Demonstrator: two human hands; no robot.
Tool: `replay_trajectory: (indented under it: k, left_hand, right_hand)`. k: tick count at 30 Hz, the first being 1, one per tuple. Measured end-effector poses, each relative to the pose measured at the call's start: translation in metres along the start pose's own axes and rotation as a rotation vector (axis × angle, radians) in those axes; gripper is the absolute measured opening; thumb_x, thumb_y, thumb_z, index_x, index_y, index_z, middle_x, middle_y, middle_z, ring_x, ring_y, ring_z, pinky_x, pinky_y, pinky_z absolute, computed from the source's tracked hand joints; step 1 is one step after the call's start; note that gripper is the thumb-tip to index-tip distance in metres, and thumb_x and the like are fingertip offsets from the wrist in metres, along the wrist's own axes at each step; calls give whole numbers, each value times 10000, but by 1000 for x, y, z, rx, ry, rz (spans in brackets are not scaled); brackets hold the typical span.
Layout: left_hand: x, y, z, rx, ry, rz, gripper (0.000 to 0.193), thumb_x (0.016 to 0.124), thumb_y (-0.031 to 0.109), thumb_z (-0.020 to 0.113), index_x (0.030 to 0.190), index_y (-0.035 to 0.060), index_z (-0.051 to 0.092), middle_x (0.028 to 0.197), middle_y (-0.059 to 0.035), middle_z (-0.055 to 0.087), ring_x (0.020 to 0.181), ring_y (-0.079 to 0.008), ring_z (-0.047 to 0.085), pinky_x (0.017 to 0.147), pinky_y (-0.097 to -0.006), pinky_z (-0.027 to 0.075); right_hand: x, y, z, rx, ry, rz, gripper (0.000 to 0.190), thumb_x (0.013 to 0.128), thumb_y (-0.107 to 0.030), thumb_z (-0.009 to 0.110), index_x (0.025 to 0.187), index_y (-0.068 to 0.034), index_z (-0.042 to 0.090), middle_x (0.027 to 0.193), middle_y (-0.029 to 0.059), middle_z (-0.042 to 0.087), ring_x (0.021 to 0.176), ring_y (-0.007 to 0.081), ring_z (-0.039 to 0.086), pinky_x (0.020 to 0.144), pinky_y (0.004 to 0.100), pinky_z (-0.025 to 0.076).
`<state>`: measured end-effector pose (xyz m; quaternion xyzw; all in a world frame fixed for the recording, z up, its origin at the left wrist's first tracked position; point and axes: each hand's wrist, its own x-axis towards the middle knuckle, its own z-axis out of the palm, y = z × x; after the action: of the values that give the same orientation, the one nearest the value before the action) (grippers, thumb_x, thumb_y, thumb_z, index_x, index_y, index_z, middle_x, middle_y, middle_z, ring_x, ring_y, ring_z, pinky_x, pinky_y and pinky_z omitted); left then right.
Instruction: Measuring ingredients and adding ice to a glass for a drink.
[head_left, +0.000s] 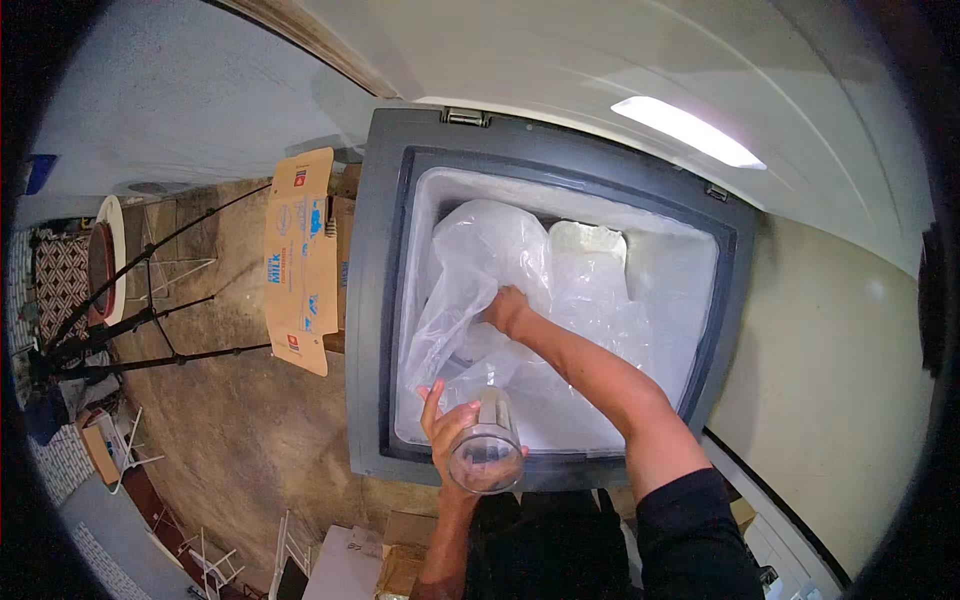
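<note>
My left hand (454, 439) holds a clear drinking glass (487, 450) by its side, over the near edge of an open chest freezer (364, 300). The glass's wide rim faces the camera. My right hand (506, 307) reaches down into the freezer at the opening of a large clear plastic bag (491, 240); its fingers are hidden by the hand and the plastic, so what they hold cannot be told. Right of that bag, more clear plastic (615, 322) covers pale contents, and a white frosty block or container (589, 240) shows at the back.
The raised freezer lid (750, 82) stands behind the freezer. A flattened cardboard milk carton box (300, 262) leans at its left side. Farther left are a black tripod (150, 307) and a round-topped item (109, 259). Cardboard boxes (409, 536) lie at the bottom.
</note>
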<state>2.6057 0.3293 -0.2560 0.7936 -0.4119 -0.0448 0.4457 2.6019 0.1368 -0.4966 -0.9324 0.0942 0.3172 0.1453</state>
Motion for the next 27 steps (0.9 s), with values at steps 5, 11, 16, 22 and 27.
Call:
replay_trajectory:
  k: [5, 11, 16, 22, 27]
  left_hand:
    - [-2, -2, 2, -17, -7, 34, 678, 800, 461, 675, 1330, 228, 322, 1139, -56, 425, 1069, -278, 510, 1001, -630, 374]
    - [-2, -1, 4, 21, -13, 45, 646, 798, 468, 677, 1284, 190, 354, 1132, -60, 430, 1069, -306, 514, 997, -626, 380]
    - [-3, 0, 4, -13, 35, 15, 679, 756, 503, 708, 1210, 108, 392, 1073, -71, 464, 1101, -355, 500, 1015, -611, 366]
    - [-11, -1, 0, -125, 48, -30, 755, 665, 448, 806, 1210, 118, 402, 1066, -82, 530, 1205, -394, 424, 1064, -597, 265]
    - [-15, 4, -1, -177, 31, -75, 802, 622, 349, 867, 1246, 157, 401, 1090, -81, 573, 1282, -392, 367, 1108, -582, 185]
  right_hand:
    - [-8, -10, 4, 246, 212, -82, 299, 824, -369, 608, 933, -108, 705, 982, 101, 693, 926, 262, 664, 796, 383, 519]
    - [-4, -41, -3, 318, -112, 83, 322, 786, -344, 671, 995, -103, 712, 1043, 110, 687, 973, 291, 658, 837, 392, 513]
    - [2, -37, -20, 175, -249, 0, 360, 818, -371, 594, 1023, -97, 706, 1095, 126, 670, 1033, 300, 635, 854, 417, 504]
    - [-34, -14, -42, 307, -432, -53, 463, 819, -428, 521, 1072, -76, 681, 1115, 148, 655, 1051, 318, 613, 883, 412, 480]
    - [-75, -11, -85, 428, -334, -31, 510, 835, -448, 480, 1101, -51, 658, 1127, 175, 642, 1036, 331, 612, 892, 407, 471]
